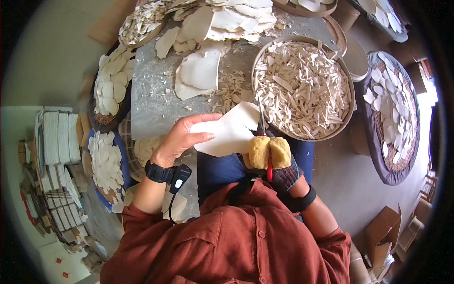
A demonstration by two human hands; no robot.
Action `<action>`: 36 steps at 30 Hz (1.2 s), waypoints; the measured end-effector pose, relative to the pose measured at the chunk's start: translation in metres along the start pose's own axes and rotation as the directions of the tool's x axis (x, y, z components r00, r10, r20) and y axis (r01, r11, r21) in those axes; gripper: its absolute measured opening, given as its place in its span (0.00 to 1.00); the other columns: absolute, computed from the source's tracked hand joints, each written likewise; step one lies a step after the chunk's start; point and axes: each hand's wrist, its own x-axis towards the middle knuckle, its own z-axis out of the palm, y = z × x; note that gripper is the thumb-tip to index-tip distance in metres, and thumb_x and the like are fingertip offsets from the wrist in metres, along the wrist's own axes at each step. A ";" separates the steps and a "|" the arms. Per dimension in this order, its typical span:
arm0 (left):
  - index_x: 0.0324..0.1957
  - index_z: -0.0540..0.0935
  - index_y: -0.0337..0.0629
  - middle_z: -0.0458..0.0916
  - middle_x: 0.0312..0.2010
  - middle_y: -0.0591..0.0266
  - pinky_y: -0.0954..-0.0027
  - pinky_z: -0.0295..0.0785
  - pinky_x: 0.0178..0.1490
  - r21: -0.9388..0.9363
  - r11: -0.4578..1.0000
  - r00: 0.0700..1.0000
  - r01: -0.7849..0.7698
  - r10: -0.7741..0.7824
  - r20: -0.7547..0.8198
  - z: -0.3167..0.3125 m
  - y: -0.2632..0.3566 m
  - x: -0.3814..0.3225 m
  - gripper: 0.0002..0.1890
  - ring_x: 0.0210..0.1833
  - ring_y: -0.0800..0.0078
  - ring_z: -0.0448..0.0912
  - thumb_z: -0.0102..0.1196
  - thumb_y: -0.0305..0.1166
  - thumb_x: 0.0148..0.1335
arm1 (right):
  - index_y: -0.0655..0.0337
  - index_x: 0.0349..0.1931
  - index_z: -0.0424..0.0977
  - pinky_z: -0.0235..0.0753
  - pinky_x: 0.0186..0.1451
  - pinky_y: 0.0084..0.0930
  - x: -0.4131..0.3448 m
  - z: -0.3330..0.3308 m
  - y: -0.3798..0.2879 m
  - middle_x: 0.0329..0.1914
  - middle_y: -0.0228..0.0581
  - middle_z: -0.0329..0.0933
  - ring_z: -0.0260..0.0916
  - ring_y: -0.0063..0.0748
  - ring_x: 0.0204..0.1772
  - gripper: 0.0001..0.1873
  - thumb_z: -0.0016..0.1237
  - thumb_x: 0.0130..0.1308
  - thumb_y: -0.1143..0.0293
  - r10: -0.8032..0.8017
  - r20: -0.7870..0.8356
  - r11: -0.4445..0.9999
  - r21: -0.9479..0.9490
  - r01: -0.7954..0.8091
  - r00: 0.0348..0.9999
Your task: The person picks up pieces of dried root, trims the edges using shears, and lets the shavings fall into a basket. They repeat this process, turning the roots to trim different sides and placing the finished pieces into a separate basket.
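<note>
My bare left hand (182, 136) pinches a flat, off-white sheet (227, 131) between thumb and fingers. In my gloved right hand (283, 170) are scissors (270, 170) with red handles, wrapped in yellow foam padding (260, 152). Their metal blades point away from me at the sheet's right edge, by the rim of a round basket (351, 122) full of thin cut strips. How far the blades are apart is unclear. Beyond my left hand, larger pale sheets (200, 72) lie on the grey metal table (149, 96).
A tall stack of irregular pale sheets (241, 21) stands at the table's far side, with scraps around it. Cloth-edged trays of pale pieces flank the table at left (108, 170) and right (393, 113). An empty-looking bucket (356, 58) is behind the basket; cardboard (383, 227) lies lower right.
</note>
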 end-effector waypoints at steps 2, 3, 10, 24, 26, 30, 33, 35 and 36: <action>0.56 0.67 0.35 0.74 0.43 0.63 0.77 0.68 0.51 -0.154 0.979 0.972 -0.135 0.101 -0.214 -0.002 -0.005 0.000 0.25 0.45 0.80 0.73 0.53 0.20 0.53 | 0.61 0.43 0.72 0.72 0.47 0.32 -0.006 0.002 -0.002 0.41 0.43 0.76 0.73 0.42 0.45 0.15 0.49 0.52 0.74 0.322 0.153 0.711 0.612 -0.345 0.934; 0.56 0.67 0.35 0.74 0.43 0.63 0.77 0.68 0.51 -0.154 0.978 0.970 -0.144 0.109 -0.217 -0.003 -0.006 -0.001 0.25 0.45 0.80 0.73 0.53 0.20 0.53 | 0.61 0.43 0.72 0.72 0.47 0.32 -0.009 0.005 -0.003 0.41 0.43 0.76 0.73 0.42 0.45 0.15 0.49 0.52 0.74 0.315 0.151 0.717 0.609 -0.339 0.937; 0.56 0.64 0.35 0.73 0.44 0.61 0.76 0.68 0.51 -0.078 0.957 0.915 -0.279 0.240 -0.325 -0.027 -0.007 0.000 0.26 0.46 0.78 0.72 0.52 0.20 0.54 | 0.60 0.44 0.71 0.72 0.50 0.29 -0.011 -0.009 -0.020 0.42 0.42 0.75 0.72 0.40 0.46 0.17 0.52 0.52 0.69 -0.036 0.108 0.983 0.182 0.016 0.993; 0.39 0.75 0.37 0.74 0.46 0.64 0.78 0.65 0.50 0.239 0.909 0.921 -0.341 0.374 -0.110 -0.045 0.023 -0.021 0.08 0.45 0.82 0.71 0.48 0.21 0.56 | 0.64 0.47 0.68 0.69 0.55 0.26 -0.032 -0.004 -0.015 0.46 0.40 0.73 0.70 0.31 0.50 0.15 0.38 0.65 0.65 0.305 0.166 0.360 0.892 -0.275 0.938; 0.30 0.75 0.38 0.77 0.42 0.64 0.77 0.65 0.50 0.411 0.784 0.829 -0.465 0.549 -0.110 -0.038 0.023 -0.029 0.05 0.45 0.79 0.73 0.45 0.21 0.57 | 0.63 0.50 0.66 0.65 0.58 0.27 -0.046 0.002 -0.001 0.50 0.41 0.70 0.67 0.31 0.53 0.16 0.38 0.65 0.65 0.290 0.197 0.361 0.884 -0.298 0.937; 0.35 0.75 0.37 0.77 0.43 0.58 0.72 0.67 0.51 0.257 0.931 0.940 -0.258 0.303 -0.155 -0.044 0.012 -0.037 0.09 0.48 0.68 0.75 0.42 0.19 0.54 | 0.56 0.57 0.62 0.53 0.67 0.31 -0.048 0.005 0.004 0.59 0.40 0.63 0.58 0.35 0.62 0.25 0.44 0.61 0.58 0.166 0.290 0.596 0.732 -0.330 0.943; 0.40 0.73 0.36 0.77 0.37 0.57 0.65 0.71 0.48 -0.364 0.906 0.976 -0.219 0.209 -0.066 -0.024 0.020 -0.038 0.10 0.44 0.67 0.77 0.43 0.21 0.55 | 0.55 0.57 0.62 0.53 0.67 0.31 -0.043 0.011 0.007 0.60 0.40 0.63 0.58 0.38 0.63 0.28 0.48 0.57 0.55 0.300 0.392 0.572 0.656 -0.493 0.870; 0.45 0.68 0.39 0.76 0.35 0.54 0.65 0.76 0.39 -0.371 0.903 0.975 -0.216 0.178 -0.135 -0.016 0.014 -0.032 0.14 0.37 0.67 0.79 0.49 0.25 0.54 | 0.54 0.57 0.62 0.52 0.67 0.31 -0.037 0.009 0.004 0.59 0.40 0.63 0.58 0.37 0.62 0.28 0.49 0.58 0.54 0.259 0.352 0.828 0.399 -0.395 0.900; 0.47 0.67 0.39 0.76 0.36 0.54 0.69 0.76 0.36 -0.273 0.931 0.955 -0.243 0.180 -0.234 -0.016 0.007 -0.029 0.16 0.36 0.69 0.78 0.50 0.25 0.55 | 0.56 0.57 0.62 0.53 0.67 0.31 -0.032 0.009 0.002 0.59 0.41 0.64 0.59 0.37 0.62 0.27 0.48 0.59 0.55 0.224 0.370 0.793 0.469 -0.390 0.901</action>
